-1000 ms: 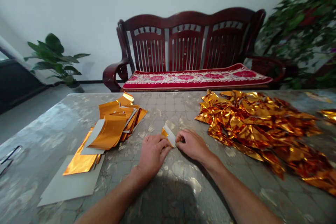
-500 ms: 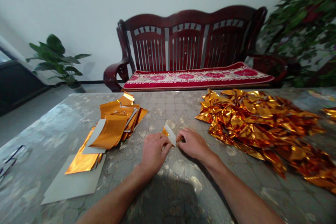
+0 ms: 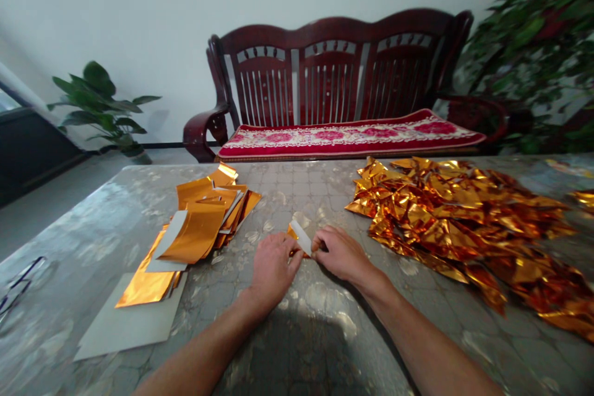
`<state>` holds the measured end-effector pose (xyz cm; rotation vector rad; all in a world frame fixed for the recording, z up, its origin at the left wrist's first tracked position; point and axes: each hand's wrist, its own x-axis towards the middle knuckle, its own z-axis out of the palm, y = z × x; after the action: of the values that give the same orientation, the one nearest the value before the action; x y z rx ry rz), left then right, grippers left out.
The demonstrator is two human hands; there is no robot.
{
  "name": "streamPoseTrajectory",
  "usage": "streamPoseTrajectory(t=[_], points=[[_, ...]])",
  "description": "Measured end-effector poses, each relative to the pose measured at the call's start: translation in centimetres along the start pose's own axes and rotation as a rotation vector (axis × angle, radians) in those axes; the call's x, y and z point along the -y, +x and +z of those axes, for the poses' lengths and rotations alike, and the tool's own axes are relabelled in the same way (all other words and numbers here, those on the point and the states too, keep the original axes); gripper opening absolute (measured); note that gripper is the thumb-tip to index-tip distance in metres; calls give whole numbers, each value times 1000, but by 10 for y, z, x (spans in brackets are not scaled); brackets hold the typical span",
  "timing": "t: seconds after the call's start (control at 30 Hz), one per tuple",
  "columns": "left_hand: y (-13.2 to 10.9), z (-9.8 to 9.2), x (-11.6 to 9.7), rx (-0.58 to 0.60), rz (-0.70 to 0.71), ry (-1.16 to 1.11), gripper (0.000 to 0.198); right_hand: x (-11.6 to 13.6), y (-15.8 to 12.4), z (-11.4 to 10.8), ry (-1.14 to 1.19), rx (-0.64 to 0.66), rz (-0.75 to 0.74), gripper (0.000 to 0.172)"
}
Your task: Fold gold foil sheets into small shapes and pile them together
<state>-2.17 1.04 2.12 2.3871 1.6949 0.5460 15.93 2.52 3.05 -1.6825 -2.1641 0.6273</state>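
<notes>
The left hand [image 3: 273, 272] and the right hand [image 3: 341, 253] work close together at the middle of the table [image 3: 297, 198]. Both hands pinch a small foil piece [image 3: 299, 236] between them, with the fingers pressed together on it, but the exact finger contact is partly hidden. The piece is held just above the table, at 12 o'clock from the wrists, and it shows a white back and a gold face. It seems very light, thin and soft, a little slippery, and it may crease easily, so the fingertips should take it by its edges. At 10 o'clock lie foil strips [image 3: 195, 232] on a grey card [image 3: 125, 328]. At 2 o'clock lies a crumpled foil pile [image 3: 464, 216].
</notes>
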Motion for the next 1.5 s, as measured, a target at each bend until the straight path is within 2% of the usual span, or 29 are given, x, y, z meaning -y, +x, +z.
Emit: streamPoseTrajectory(t=[0.73,0.97,1.17,1.33,1.5], points=[[2,5,5,-38,-28,-106,4,0,-1,-1,-12,3,-19,7],[1,5,6,-38,-79,-131,11,-1,-1,0,-27,9,-30,7],[3,6,8,-28,-27,-139,2,-3,-3,-1,-38,15,-79,8],[3,5,9,-16,-32,-160,3,1,-4,-1,-69,12,-65,6],[3,6,9,-24,-41,-181,4,10,-6,8,-197,-63,-5,21]])
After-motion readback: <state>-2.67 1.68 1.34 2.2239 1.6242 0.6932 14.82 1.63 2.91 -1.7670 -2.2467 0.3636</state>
